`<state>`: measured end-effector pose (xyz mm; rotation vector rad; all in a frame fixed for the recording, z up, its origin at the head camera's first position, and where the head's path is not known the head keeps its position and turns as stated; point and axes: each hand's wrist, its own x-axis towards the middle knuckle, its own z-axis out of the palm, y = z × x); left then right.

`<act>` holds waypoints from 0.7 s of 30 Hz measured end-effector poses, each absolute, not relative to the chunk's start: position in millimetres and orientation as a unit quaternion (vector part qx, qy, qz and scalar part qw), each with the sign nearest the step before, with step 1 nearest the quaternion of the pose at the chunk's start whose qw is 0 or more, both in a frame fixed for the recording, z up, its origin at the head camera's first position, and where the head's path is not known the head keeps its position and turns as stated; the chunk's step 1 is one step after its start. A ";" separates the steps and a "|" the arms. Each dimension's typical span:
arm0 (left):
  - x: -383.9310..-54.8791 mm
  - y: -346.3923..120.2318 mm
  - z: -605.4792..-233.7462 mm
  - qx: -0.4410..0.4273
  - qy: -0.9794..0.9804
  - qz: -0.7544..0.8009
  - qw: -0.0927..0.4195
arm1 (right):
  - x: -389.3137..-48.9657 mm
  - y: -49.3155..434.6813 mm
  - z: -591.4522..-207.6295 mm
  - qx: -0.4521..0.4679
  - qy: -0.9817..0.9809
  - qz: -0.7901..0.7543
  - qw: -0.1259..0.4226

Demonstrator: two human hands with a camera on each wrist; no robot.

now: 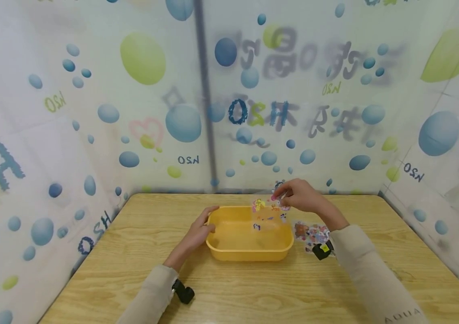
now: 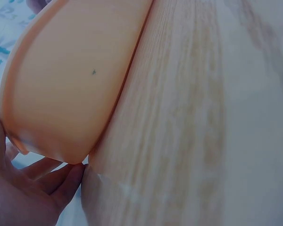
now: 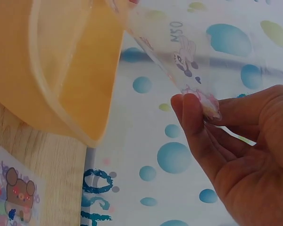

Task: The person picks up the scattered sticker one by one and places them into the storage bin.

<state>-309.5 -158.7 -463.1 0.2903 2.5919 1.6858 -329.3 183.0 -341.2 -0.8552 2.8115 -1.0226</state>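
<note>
A yellow plastic basin (image 1: 249,255) stands on the wooden table. My left hand (image 1: 197,231) grips its left end, thumb over the rim and the other fingers along the outside. In the left wrist view, the fingers (image 2: 68,186) lie against the basin wall (image 2: 70,84) low down. My right hand (image 1: 300,195) pinches a clear sticker sheet (image 1: 267,218) by its edge, above the basin's far right part. Small cartoon figures show on the sheet (image 3: 184,61) in the right wrist view, where thumb and fingertips press on its corner.
More cartoon sticker sheets (image 1: 312,232) lie on the table (image 1: 245,292) just right of the basin, partly behind the right wrist's black camera (image 1: 323,250). A bubble-patterned curtain (image 1: 294,148) rises behind the table's far edge and along both sides.
</note>
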 end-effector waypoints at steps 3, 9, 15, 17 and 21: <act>-309.8 -158.5 -463.4 0.094 0.834 0.544 0.019 | -329.8 178.9 -340.6 -0.277 0.903 -0.328 0.019; -308.1 -158.5 -461.9 0.093 0.834 0.543 0.018 | -332.9 172.1 -341.1 -0.285 0.905 -0.314 0.023; -307.6 -158.9 -461.8 0.097 0.833 0.545 0.019 | -332.1 164.0 -338.1 -0.291 0.902 -0.317 0.027; -307.9 -158.9 -462.0 0.097 0.832 0.546 0.020 | -332.5 161.3 -337.8 -0.293 0.902 -0.316 0.026; -308.2 -158.4 -462.1 0.096 0.833 0.545 0.022 | -334.7 156.3 -339.2 -0.296 0.905 -0.306 0.028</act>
